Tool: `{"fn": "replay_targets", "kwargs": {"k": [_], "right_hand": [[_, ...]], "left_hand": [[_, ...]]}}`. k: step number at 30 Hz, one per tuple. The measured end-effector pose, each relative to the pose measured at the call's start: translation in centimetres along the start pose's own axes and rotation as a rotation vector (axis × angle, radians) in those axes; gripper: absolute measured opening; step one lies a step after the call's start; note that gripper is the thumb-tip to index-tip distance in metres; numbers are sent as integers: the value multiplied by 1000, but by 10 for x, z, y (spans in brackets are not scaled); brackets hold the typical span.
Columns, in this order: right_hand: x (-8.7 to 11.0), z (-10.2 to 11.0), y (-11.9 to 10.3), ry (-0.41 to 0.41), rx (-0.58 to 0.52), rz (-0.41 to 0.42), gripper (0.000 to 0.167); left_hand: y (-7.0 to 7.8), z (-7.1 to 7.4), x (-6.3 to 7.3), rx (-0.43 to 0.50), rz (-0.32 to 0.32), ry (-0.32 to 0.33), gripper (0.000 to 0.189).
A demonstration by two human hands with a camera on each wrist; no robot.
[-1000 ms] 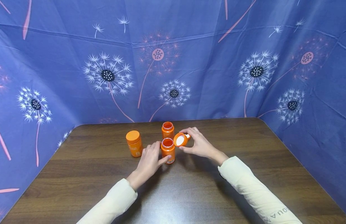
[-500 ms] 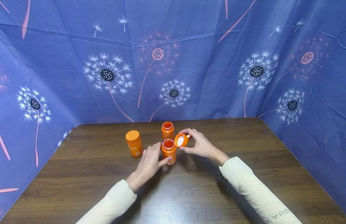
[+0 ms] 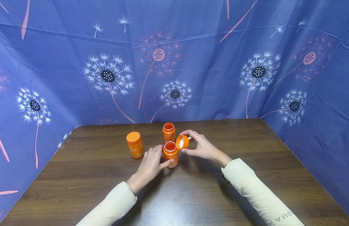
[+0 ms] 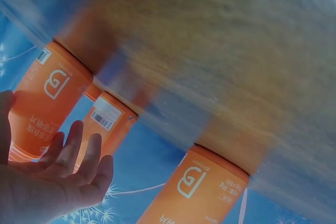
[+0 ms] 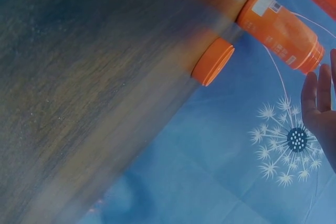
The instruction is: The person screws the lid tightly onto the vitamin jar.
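Observation:
In the head view, my left hand (image 3: 150, 163) holds an uncapped orange bottle (image 3: 171, 158) from its left side, the thumb across its front. The bottle stands upright with its mouth facing up. My right hand (image 3: 202, 146) pinches an orange screw cap (image 3: 182, 142) by its edge, tilted so the white inside faces left, right beside the bottle's rim. Directly behind stands a second uncapped orange bottle (image 3: 169, 131), partly covered by the front one. The left wrist view shows my fingers alongside the held bottle (image 4: 47, 100). In the right wrist view, the pinched cap is out of frame.
A capped orange bottle (image 3: 135, 145) stands to the left of my left hand on the brown wooden table (image 3: 185, 201). Another orange cap (image 5: 212, 61) lies on the table, mostly behind my right hand in the head view. A blue dandelion-print cloth (image 3: 208, 62) hangs around the table.
The held bottle has shifted slightly toward me and to the right. My right hand has turned the cap so less of its white inside shows.

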State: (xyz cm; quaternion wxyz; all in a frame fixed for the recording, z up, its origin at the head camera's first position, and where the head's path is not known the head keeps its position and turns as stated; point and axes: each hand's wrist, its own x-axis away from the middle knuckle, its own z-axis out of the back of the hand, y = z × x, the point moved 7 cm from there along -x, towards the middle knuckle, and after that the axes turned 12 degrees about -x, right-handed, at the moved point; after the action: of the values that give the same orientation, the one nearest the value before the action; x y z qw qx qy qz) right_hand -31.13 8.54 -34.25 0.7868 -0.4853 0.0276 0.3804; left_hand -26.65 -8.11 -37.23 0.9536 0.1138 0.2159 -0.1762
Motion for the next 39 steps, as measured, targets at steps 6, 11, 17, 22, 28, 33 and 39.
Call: {"fn": "replay_targets", "kwargs": {"k": [6, 11, 17, 22, 28, 33, 39], "right_hand": [[-1, -1, -5, 4, -12, 1, 56], [-1, 0, -27, 12, -18, 1, 51], [-2, 0, -4, 43, -38, 7, 53], [-4, -2, -6, 54, -56, 36, 52], [-7, -6, -9, 50, -67, 55, 48], [-7, -9, -10, 36, -40, 50, 46], [-8, -12, -11, 28, -28, 41, 44]], "left_hand": [[0, 1, 1, -1, -15, 4, 48], [0, 1, 1, -2, -20, 7, 47], [0, 1, 1, -5, -15, 3, 48], [0, 1, 0, -10, -15, 1, 48], [0, 0, 1, -27, -18, -2, 50], [1, 0, 1, -37, -20, -9, 51], [1, 0, 1, -39, -22, -9, 51]]}}
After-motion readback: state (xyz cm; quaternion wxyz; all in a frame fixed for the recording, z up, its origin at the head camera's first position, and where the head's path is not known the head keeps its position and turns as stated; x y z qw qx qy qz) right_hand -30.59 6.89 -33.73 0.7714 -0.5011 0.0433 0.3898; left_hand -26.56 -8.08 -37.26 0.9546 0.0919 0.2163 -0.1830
